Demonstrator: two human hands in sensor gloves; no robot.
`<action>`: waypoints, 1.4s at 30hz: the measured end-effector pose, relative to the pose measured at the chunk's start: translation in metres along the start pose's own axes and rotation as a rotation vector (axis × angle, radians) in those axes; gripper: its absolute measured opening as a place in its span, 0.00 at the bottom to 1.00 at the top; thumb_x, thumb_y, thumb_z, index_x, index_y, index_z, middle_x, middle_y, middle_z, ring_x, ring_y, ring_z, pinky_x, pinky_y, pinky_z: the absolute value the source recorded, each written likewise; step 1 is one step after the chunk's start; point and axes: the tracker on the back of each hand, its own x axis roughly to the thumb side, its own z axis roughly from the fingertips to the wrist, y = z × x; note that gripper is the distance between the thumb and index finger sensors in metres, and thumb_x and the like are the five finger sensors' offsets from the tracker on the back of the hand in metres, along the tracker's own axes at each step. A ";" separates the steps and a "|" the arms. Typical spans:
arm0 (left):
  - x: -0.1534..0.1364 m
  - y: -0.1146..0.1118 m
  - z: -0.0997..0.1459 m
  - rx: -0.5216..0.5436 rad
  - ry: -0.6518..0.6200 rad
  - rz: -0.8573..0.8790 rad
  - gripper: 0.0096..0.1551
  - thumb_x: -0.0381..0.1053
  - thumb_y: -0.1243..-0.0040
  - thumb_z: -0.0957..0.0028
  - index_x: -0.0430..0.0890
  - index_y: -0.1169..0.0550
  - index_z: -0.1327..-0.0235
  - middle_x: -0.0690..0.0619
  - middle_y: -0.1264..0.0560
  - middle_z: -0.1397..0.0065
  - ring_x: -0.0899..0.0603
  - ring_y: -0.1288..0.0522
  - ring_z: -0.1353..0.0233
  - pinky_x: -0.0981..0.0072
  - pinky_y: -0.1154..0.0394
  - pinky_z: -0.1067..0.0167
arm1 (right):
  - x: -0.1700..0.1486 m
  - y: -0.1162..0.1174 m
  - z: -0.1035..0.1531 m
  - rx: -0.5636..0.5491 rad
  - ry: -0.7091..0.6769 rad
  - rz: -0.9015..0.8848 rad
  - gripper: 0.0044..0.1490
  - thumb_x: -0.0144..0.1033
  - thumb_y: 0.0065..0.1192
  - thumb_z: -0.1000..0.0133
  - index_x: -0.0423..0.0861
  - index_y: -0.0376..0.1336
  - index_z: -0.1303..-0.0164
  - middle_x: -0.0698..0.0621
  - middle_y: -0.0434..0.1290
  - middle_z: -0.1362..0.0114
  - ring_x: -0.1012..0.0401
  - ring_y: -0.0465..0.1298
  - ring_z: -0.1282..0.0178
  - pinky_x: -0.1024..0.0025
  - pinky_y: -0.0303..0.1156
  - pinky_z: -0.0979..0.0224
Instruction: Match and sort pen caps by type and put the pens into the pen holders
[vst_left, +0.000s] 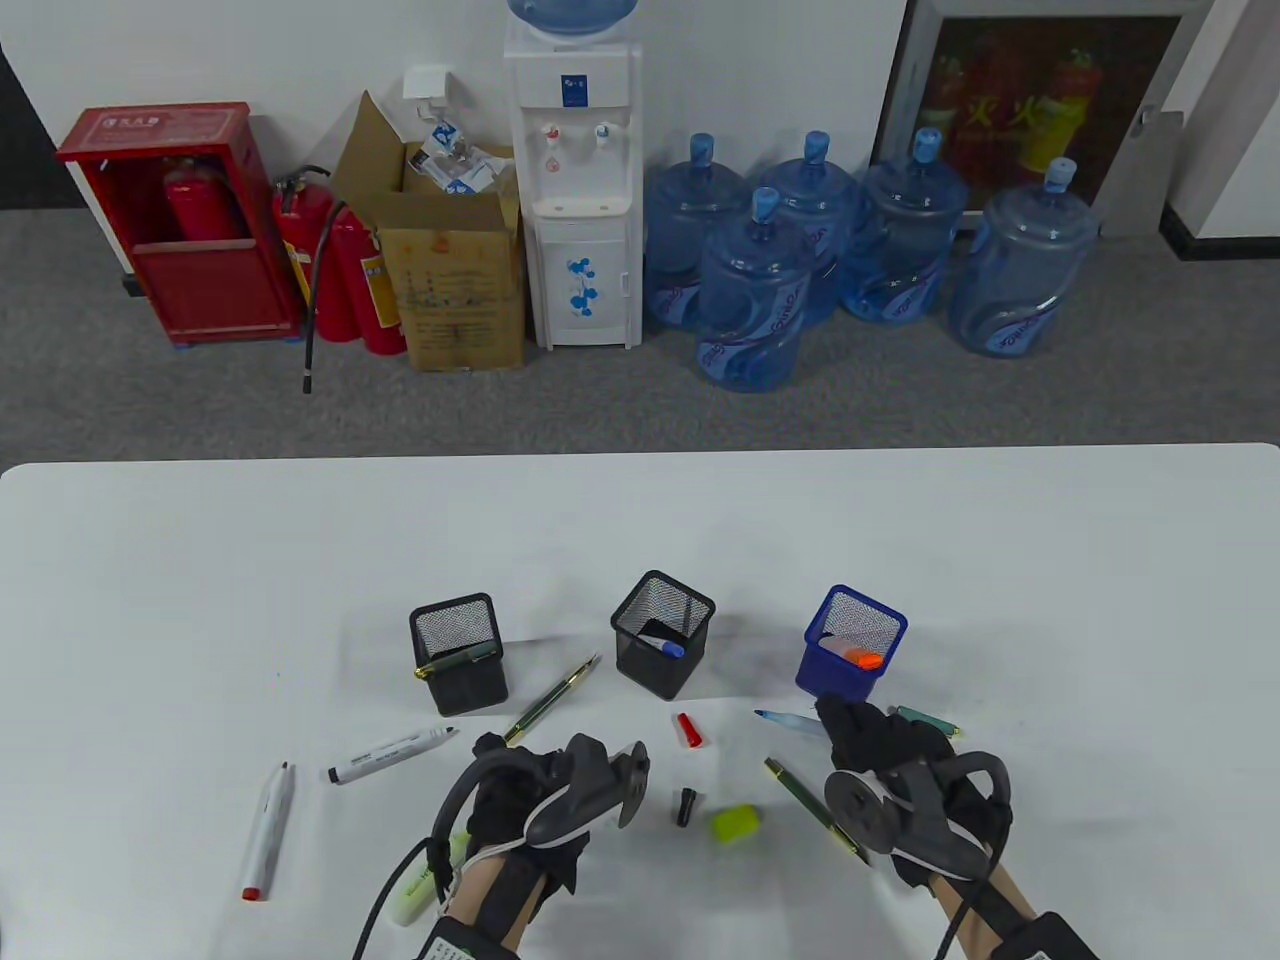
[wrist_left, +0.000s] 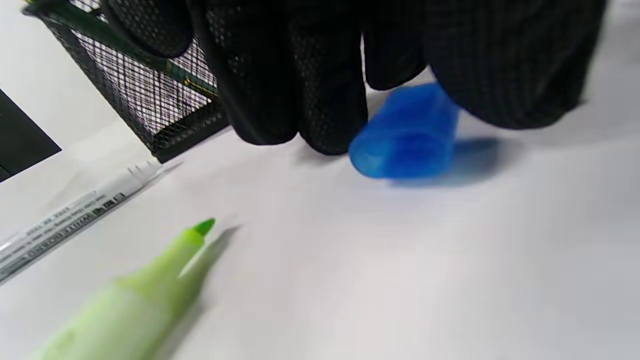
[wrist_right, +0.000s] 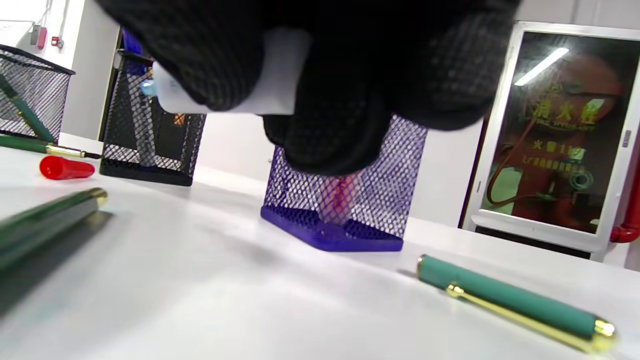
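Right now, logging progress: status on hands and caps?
Left hand fingers at blue cap. Right hand holding white pen. Red cap, black cap loose.

The table view is bright and evenly lit, sharp throughout, with soft, short shadows beside the black mesh pen holders (vst_left: 458, 653) on the glossy white table (vst_left: 1000, 600); straight lines bow slightly toward the edges. Both wrist views are softer: the translucent blue pen cap (wrist_left: 407, 135) is smeared by blur, the lime-green highlighter (wrist_left: 125, 305) is out of focus, and a ceiling light glares in the glass-fronted cabinet (wrist_right: 555, 130).
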 end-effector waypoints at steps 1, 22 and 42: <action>0.002 0.000 0.000 0.021 0.006 -0.020 0.43 0.63 0.31 0.66 0.62 0.26 0.30 0.55 0.15 0.36 0.42 0.15 0.35 0.30 0.36 0.24 | 0.001 0.000 0.000 0.001 -0.003 -0.005 0.36 0.44 0.63 0.52 0.49 0.66 0.31 0.49 0.80 0.34 0.65 0.86 0.57 0.62 0.85 0.46; -0.025 0.028 0.018 0.451 -0.057 1.031 0.31 0.61 0.40 0.58 0.59 0.25 0.38 0.53 0.19 0.36 0.45 0.15 0.49 0.36 0.29 0.31 | 0.031 -0.016 0.004 -0.097 -0.117 -0.114 0.36 0.43 0.65 0.54 0.51 0.66 0.32 0.52 0.80 0.36 0.65 0.87 0.57 0.63 0.86 0.48; -0.007 0.008 0.011 0.481 -0.036 1.008 0.31 0.65 0.45 0.59 0.56 0.24 0.41 0.54 0.13 0.44 0.49 0.10 0.58 0.40 0.23 0.35 | 0.053 -0.014 0.005 -0.094 -0.173 -0.181 0.36 0.45 0.63 0.53 0.49 0.66 0.32 0.52 0.80 0.37 0.67 0.88 0.57 0.66 0.88 0.49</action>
